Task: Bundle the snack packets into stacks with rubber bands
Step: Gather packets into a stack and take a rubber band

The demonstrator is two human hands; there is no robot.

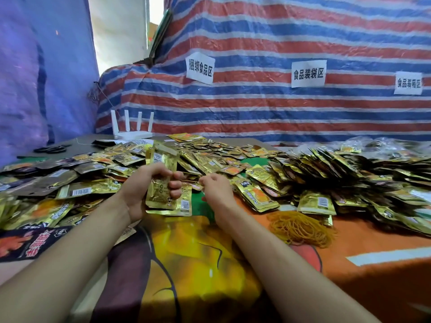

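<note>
The left hand [149, 190] grips an upright stack [163, 157] of gold packets above the cloth [373, 243], fingers curled round its middle so the count of packets is hidden. The right hand [215, 187] sits just beside it with fingers bent toward the loose packets [210, 155]; whether it pinches anything I cannot tell, since its fingertips face away. A tangle of rubber bands [300, 227] lies right of that forearm, near a dark, blurred heap [338, 169] whose edge runs out of view. Far left, scissors [50, 149] are barely legible; a white router [133, 130] stands before the striped tarp [256, 108].
</note>
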